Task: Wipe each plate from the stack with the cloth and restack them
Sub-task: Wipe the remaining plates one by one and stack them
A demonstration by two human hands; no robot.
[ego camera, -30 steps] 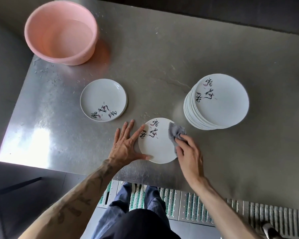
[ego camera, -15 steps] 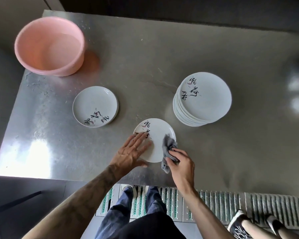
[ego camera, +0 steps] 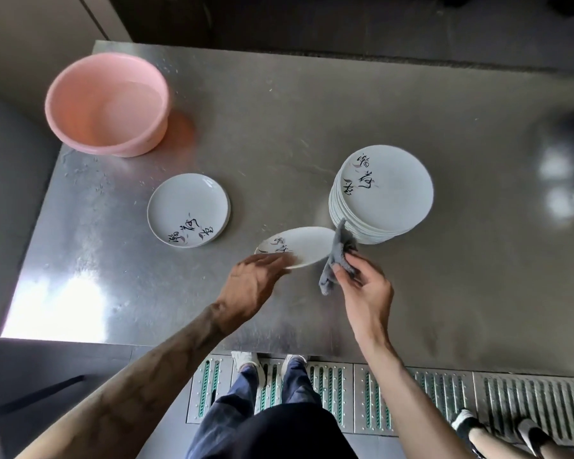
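Near the desk's point(ego camera: 312, 127) front edge, the left hand point(ego camera: 249, 286) grips a tilted plate point(ego camera: 304, 245) by its near rim, just beside the stack point(ego camera: 383, 190). At the plate's right edge, the right hand point(ego camera: 365, 293) pinches the grey cloth point(ego camera: 337, 256).

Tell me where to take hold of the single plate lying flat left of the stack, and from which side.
Pinch the single plate by its upturned rim at the near edge, coming from the person's side. It lies flat on the table, so probably only the rim offers a hold, and nothing stands beside that edge.
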